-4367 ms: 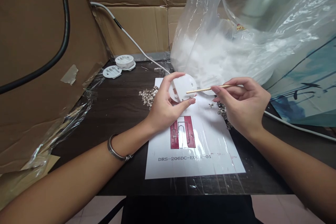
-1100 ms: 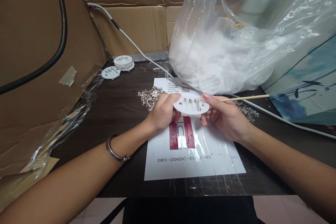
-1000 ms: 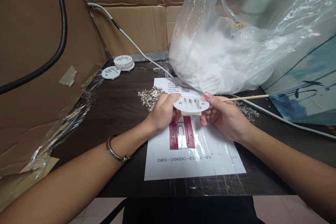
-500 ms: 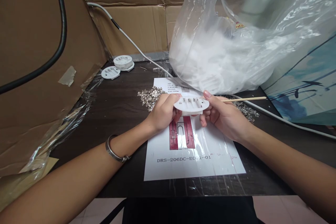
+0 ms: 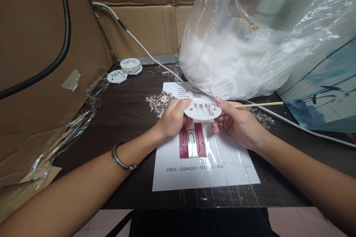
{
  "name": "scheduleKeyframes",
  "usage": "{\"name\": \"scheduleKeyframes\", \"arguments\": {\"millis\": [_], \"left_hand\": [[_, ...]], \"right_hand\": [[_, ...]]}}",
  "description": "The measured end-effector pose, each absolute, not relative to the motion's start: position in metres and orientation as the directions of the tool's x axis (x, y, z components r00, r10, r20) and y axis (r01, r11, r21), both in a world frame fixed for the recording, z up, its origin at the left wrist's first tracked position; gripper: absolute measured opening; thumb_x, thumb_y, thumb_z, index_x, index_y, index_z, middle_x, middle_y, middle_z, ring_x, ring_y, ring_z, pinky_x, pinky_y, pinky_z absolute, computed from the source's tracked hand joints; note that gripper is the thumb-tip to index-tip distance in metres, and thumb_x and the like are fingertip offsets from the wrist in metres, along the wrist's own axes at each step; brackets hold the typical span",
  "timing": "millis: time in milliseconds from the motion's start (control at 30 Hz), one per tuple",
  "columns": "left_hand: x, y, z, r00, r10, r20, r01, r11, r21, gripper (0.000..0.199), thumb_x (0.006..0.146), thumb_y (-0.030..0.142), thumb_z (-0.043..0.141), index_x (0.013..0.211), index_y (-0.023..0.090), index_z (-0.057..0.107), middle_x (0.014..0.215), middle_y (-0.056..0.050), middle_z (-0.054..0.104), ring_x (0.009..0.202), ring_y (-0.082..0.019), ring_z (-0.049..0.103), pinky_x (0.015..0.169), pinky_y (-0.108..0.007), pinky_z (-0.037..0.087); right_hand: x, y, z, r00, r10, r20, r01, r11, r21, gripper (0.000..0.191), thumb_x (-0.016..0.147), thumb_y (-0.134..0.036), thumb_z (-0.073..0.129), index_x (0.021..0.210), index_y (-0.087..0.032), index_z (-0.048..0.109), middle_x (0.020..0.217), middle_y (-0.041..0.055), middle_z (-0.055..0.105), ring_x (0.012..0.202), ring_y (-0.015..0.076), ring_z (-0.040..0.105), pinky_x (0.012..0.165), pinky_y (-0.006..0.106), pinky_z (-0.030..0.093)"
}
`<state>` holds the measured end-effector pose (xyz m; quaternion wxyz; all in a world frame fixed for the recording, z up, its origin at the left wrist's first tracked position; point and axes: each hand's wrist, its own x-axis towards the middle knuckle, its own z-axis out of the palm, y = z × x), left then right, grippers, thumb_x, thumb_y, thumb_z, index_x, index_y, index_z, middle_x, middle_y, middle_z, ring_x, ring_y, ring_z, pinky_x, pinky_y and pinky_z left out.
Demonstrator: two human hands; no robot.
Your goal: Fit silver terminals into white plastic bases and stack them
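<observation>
A round white plastic piece [image 5: 203, 112] with slots and small metal parts in it is held above a printed sheet [image 5: 205, 177]. My left hand [image 5: 174, 118] grips its left edge, thumb on top. On the right edge my right hand [image 5: 236, 120] pinches it, with a thin wooden stick [image 5: 258, 104] also held in that hand and pointing right. Small metal parts lie in one pile [image 5: 160, 103] beside my left hand and in another pile [image 5: 263, 117] behind my right hand.
A large clear bag [image 5: 236, 63] of white pieces stands at the back right. More round white pieces [image 5: 130, 66] lie at the back left. A white cable [image 5: 141, 46] crosses behind the sheet; a black cable [image 5: 66, 26] hangs at left. Cardboard walls [image 5: 144, 26] enclose the back.
The white piece has tilted very slightly, and the stick's free end has shifted a little to the right. Both hands keep nearly the same place and grip.
</observation>
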<state>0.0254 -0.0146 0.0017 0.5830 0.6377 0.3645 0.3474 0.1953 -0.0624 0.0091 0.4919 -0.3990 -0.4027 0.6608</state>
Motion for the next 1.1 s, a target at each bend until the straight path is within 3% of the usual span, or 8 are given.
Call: {"name": "scheduleKeyframes", "arguments": {"millis": [167,267,433,567,667,800,933,1100], "left_hand": [[0.027,-0.015,0.000,0.446,0.891,0.086,0.031,-0.112,0.993,0.041,0.094,0.037,0.038,0.060,0.017,0.048,0.044,0.002,0.045,0.040,-0.007,0.041,0.042,-0.022,0.035],[0.026,-0.016,0.000,0.430,0.887,0.168,0.024,-0.198,0.980,0.032,0.090,0.049,0.051,0.088,0.018,0.055,0.067,-0.001,0.061,0.053,-0.009,0.053,0.049,-0.022,0.041],[0.025,-0.015,0.002,0.413,0.866,0.283,0.357,-0.440,0.824,0.069,0.067,0.051,0.077,0.123,0.022,0.049,0.108,-0.008,0.065,0.070,-0.016,0.062,0.062,-0.029,0.050],[0.023,-0.014,0.003,0.456,0.795,0.401,0.489,-0.600,0.633,0.074,0.069,0.052,0.074,0.131,0.021,0.048,0.126,-0.011,0.060,0.103,-0.028,0.061,0.085,-0.039,0.051],[0.020,-0.014,0.004,0.510,0.761,0.402,0.512,-0.644,0.569,0.090,0.071,0.051,0.074,0.144,0.018,0.034,0.132,-0.015,0.057,0.109,-0.030,0.061,0.091,-0.042,0.051],[0.016,-0.015,0.005,0.607,0.655,0.449,0.413,-0.744,0.525,0.083,0.075,0.043,0.072,0.144,0.018,0.034,0.136,-0.015,0.054,0.116,-0.030,0.058,0.096,-0.043,0.050],[0.015,-0.013,0.005,0.598,0.672,0.438,0.358,-0.712,0.604,0.069,0.076,0.038,0.071,0.136,0.018,0.043,0.131,-0.014,0.057,0.111,-0.026,0.060,0.079,-0.035,0.057],[0.015,-0.011,0.003,0.703,0.563,0.434,0.267,-0.775,0.574,0.077,0.073,0.043,0.075,0.137,0.020,0.041,0.130,-0.014,0.055,0.121,-0.029,0.053,0.099,-0.045,0.048]], "right_hand": [[0.197,-0.062,0.005,-0.138,0.983,-0.125,-0.269,-0.159,-0.950,0.024,0.083,-0.040,0.070,0.083,-0.016,0.068,0.064,0.0012,0.061,0.049,0.0101,0.057,0.047,0.021,0.048],[0.197,-0.062,0.002,0.006,0.995,-0.097,-0.213,-0.094,-0.973,0.027,0.079,-0.038,0.074,0.093,-0.016,0.068,0.062,0.0006,0.061,0.049,0.0102,0.058,0.045,0.020,0.048],[0.195,-0.063,0.002,0.126,0.992,-0.020,-0.148,-0.001,-0.989,0.033,0.076,-0.038,0.077,0.098,-0.017,0.066,0.061,-0.0012,0.062,0.049,0.0101,0.059,0.045,0.019,0.048],[0.194,-0.063,0.002,0.150,0.989,-0.011,-0.123,0.007,-0.992,0.035,0.073,-0.038,0.079,0.097,-0.017,0.066,0.063,-0.0007,0.063,0.047,0.0102,0.058,0.045,0.021,0.048],[0.194,-0.062,0.002,0.159,0.987,-0.023,-0.131,-0.002,-0.991,0.034,0.074,-0.038,0.078,0.097,-0.016,0.067,0.060,-0.0017,0.061,0.047,0.0093,0.056,0.045,0.021,0.046],[0.197,-0.060,0.003,0.170,0.985,0.035,-0.036,0.042,-0.998,0.027,0.083,-0.039,0.069,0.096,-0.015,0.069,0.052,-0.0032,0.053,0.045,0.0074,0.048,0.044,0.020,0.040],[0.200,-0.060,0.002,0.164,0.976,0.143,0.078,0.132,-0.988,0.021,0.088,-0.035,0.063,0.093,-0.017,0.071,0.052,-0.0039,0.051,0.046,0.0074,0.047,0.045,0.021,0.039],[0.199,-0.061,-0.002,0.090,0.975,0.203,0.171,0.186,-0.968,0.019,0.089,-0.036,0.062,0.096,-0.021,0.071,0.059,-0.0026,0.058,0.047,0.0091,0.051,0.047,0.023,0.041]]}}
